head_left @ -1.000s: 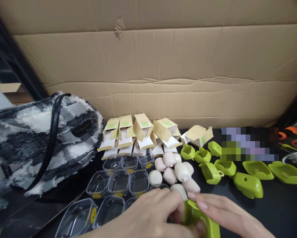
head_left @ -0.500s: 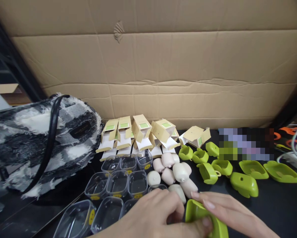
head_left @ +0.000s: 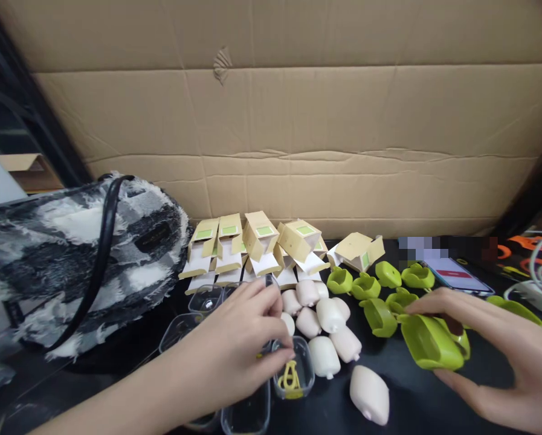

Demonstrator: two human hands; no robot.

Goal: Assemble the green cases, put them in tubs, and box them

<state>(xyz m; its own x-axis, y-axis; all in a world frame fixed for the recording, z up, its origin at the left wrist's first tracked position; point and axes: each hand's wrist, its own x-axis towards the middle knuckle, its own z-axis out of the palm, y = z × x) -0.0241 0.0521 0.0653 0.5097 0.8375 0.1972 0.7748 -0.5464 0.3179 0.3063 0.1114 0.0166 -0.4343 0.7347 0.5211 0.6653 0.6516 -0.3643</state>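
My left hand (head_left: 238,338) reaches over the clear plastic cups (head_left: 252,414), its fingertips pinched at the rim of one clear cup (head_left: 298,368) that holds a small yellow loop. My right hand (head_left: 501,350) grips a lime-green shell piece (head_left: 429,344) beside the other green pieces (head_left: 365,287). A loose cream silicone piece (head_left: 370,396) lies on the black table between my hands. More cream pieces (head_left: 325,320) sit in a cluster just behind it.
Small kraft cartons (head_left: 261,241) line the back in front of a cardboard wall (head_left: 298,133). A furry black-and-white bag (head_left: 71,260) fills the left. A phone (head_left: 456,275) and white cables (head_left: 538,266) lie at the right.
My hands were together on one green piece at the near edge. They have separated: the left went to the clear cup, the right carried the green shell rightward. A cream piece now lies loose.
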